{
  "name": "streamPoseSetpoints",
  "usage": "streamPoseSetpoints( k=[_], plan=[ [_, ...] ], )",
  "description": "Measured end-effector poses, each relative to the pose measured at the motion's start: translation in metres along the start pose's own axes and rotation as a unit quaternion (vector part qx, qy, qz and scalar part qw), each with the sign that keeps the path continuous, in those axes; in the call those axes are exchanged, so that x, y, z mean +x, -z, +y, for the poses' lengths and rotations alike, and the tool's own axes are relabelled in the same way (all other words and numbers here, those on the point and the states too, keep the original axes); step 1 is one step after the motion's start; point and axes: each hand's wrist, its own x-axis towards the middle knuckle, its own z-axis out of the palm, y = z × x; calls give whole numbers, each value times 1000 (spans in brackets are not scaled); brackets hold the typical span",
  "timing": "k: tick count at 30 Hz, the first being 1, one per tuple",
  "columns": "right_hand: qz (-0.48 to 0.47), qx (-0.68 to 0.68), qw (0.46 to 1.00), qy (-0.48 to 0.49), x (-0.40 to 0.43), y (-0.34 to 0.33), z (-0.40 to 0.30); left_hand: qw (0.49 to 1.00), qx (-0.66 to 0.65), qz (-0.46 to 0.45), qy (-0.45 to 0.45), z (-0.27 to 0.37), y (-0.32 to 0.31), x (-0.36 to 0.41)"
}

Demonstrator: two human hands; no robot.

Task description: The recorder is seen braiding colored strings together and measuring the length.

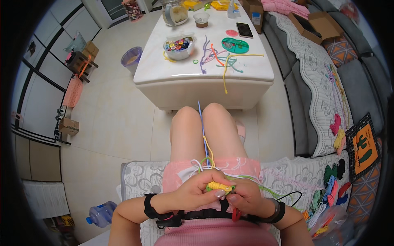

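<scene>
A small yellow and green knotted cord piece (219, 187) sits between my hands above my lap. My left hand (201, 188) grips it from the left, thumb across its front. At its right end, my right hand (247, 194) pinches with curled fingers, which hide part of the work. Below the right hand hangs a red loop (236, 214); whether the hand holds it cannot be told. White and green cords (243, 176) trail across my lap to the right. A yellow cord (208, 146) and a blue cord (200, 115) run forward between my legs.
Ahead stands a white table (184, 72) bearing a tub of thread spools (178, 47), cut cords (212, 57), a green case (235, 45) and a phone (244, 30). Several cord bundles (329, 187) lie on the sofa at right. A water bottle (103, 213) lies at left.
</scene>
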Motion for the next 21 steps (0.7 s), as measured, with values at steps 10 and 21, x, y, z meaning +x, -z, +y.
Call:
streamPoseSetpoints(
  k=[10,21],
  plan=[
    [-88,259,936,-223,4,14,-8,999,-6,19,26,7,4,6],
    [21,-388,915,108,18,16,-10,943,327,37,37,41,7,3]
  ],
)
